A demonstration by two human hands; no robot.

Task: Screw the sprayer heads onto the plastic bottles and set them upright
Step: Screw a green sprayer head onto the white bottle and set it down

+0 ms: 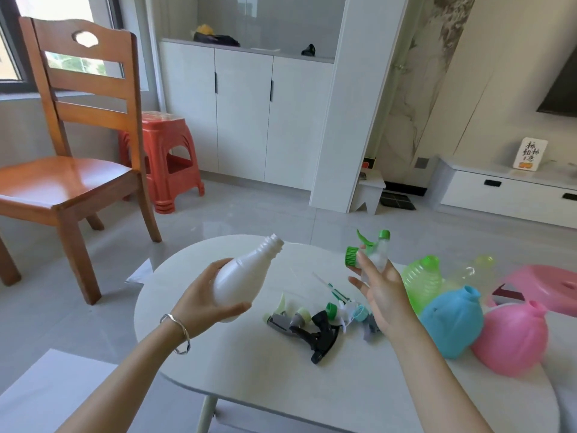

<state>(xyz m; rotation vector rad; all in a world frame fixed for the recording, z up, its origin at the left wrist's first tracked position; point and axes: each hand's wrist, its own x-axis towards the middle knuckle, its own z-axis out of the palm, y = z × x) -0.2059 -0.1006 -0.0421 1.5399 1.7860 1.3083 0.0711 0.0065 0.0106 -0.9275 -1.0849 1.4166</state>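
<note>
Fingers [218, 265] of the left hand [199, 295] curl round the white bottle [242, 276], hiding its base, over the table [249, 370]. Right hand [379, 292] pinches a green sprayer head [371, 251], partly covering it. Far sign's [530, 153] brush characters are unreadable.

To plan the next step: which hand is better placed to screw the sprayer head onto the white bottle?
Probably the right hand: it holds the sprayer head, green collar turned toward the bare neck of the white bottle. The left hand grips that bottle and can only steady it.
</note>
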